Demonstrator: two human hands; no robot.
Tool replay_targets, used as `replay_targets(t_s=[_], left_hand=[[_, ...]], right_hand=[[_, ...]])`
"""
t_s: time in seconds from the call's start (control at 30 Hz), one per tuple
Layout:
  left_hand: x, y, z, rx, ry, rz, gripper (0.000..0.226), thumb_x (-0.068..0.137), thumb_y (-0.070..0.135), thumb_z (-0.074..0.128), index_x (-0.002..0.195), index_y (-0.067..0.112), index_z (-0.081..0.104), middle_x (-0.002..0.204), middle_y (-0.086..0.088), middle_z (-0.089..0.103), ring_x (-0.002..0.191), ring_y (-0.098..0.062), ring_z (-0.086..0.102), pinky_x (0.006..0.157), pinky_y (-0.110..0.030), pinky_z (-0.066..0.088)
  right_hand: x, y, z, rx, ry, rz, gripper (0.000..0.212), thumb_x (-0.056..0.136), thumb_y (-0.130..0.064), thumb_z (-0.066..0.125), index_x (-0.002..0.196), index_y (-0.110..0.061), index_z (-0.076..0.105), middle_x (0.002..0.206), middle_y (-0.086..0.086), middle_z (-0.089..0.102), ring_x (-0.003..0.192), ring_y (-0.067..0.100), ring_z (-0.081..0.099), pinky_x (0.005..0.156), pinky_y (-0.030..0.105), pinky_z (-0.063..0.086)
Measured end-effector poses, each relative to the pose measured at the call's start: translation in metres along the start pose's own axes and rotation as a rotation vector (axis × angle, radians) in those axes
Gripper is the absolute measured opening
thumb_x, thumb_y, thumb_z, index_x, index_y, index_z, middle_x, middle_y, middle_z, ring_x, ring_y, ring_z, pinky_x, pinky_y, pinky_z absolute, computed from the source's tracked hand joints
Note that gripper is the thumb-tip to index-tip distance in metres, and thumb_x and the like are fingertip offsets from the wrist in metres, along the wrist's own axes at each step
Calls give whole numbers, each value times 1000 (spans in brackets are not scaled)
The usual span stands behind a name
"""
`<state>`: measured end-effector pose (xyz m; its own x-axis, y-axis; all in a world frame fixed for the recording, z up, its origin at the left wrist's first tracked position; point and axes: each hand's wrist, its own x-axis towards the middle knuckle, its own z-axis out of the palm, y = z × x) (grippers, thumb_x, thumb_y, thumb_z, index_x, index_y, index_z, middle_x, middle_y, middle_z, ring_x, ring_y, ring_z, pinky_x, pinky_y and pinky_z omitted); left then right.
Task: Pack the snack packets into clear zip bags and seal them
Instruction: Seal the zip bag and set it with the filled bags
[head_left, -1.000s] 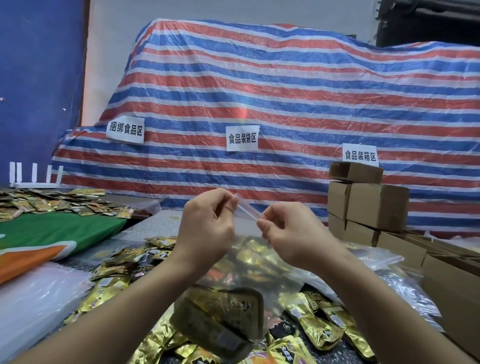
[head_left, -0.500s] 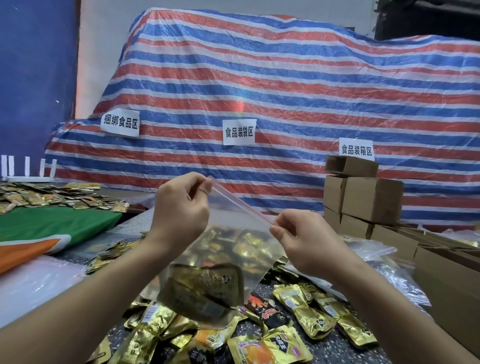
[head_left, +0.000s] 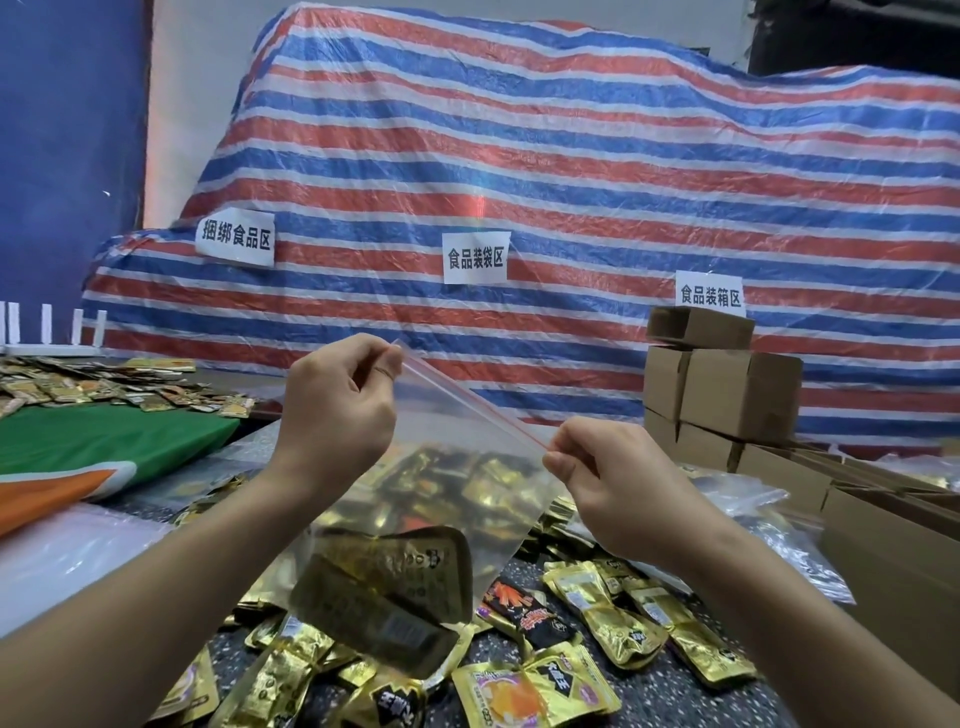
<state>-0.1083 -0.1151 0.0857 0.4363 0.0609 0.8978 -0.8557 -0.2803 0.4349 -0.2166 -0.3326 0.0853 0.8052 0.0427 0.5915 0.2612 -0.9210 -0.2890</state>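
Clear plastic hangs between the two hands: a zip bag (head_left: 457, 467) held up in the air above the surface (head_left: 810, 691), its red-lined zip strip (head_left: 472, 402) running at a slant from upper left down to lower right. The left hand (head_left: 337, 410) pinches the upper end of the strip between thumb and curled fingers, and the right hand (head_left: 618, 483) pinches the lower end the same way, so the hands are apart with the strip stretched taut between them. Whether the zip is pressed closed along its whole length cannot be told. Inside the bag, sunk to its bottom left corner, lies a stack of gold snack packets (head_left: 389, 592), tilted and seen through the plastic. Below and around the bag the dark speckled surface is littered with loose packets (head_left: 613, 608), mostly gold, a few black and orange. Further left, a green and orange cloth (head_left: 104, 447) lies on the surface with another spread of packets beyond it. Brown cardboard boxes (head_left: 727, 389) are stacked at the right, and more clear bags (head_left: 748, 493) lie near them. Behind everything a red, white and blue striped tarpaulin (head_left: 519, 156) carries three white paper signs (head_left: 475, 258) with Chinese characters.
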Motion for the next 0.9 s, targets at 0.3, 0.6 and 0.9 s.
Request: replay_targets(t_s=[0.3,0.6,0.9], left_hand=[[-7,-1,15,-305,-162,-232,24,100,21,54,82,16,69,71,5,69,58,-1,55,55,-13,44],[-15,-2,46,-361,-179,-340,29,102,23,50,79,15,66,69,6,69,59,-4,60,53,-13,45],[-25,-6,56,-380,-145,-377,29,101,31,49,83,15,64,60,7,62,57,-3,57,55,-20,47]], right_hand=[[0,14,-4,101,27,52,17,102,-27,50,87,-29,58,79,-8,61,63,1,52,58,17,44],[8,9,8,34,102,10,13,98,-24,61,87,-22,66,77,-9,63,70,8,57,62,27,49],[7,15,12,17,59,-28,21,101,-31,54,84,-22,59,74,-9,58,62,4,50,56,19,40]])
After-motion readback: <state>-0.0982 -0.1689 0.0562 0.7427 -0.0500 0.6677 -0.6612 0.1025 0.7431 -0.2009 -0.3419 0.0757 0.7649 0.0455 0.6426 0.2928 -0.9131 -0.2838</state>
